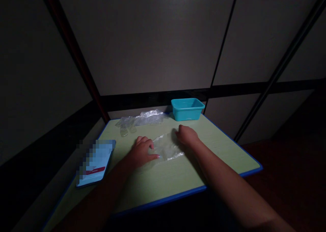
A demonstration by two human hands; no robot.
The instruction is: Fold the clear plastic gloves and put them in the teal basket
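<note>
A clear plastic bag (pixel 168 147) lies flat on the light green table (pixel 163 186) between my two hands. My left hand (pixel 143 151) rests on the bag's left part, thumb stretched out and apart from the curled fingers. At the bag's right end, my right hand (pixel 186 135) is closed on its edge, knuckles up. More clear plastic bags (pixel 150 118) lie crumpled in a pile along the back edge, beyond my left hand.
An aqua plastic basket (pixel 187 114) stands at the back right corner. A tablet (pixel 98 167) with a lit, partly blurred screen lies at the left edge. Blue edging borders the table, and wardrobe-like panels (pixel 158 49) rise behind it.
</note>
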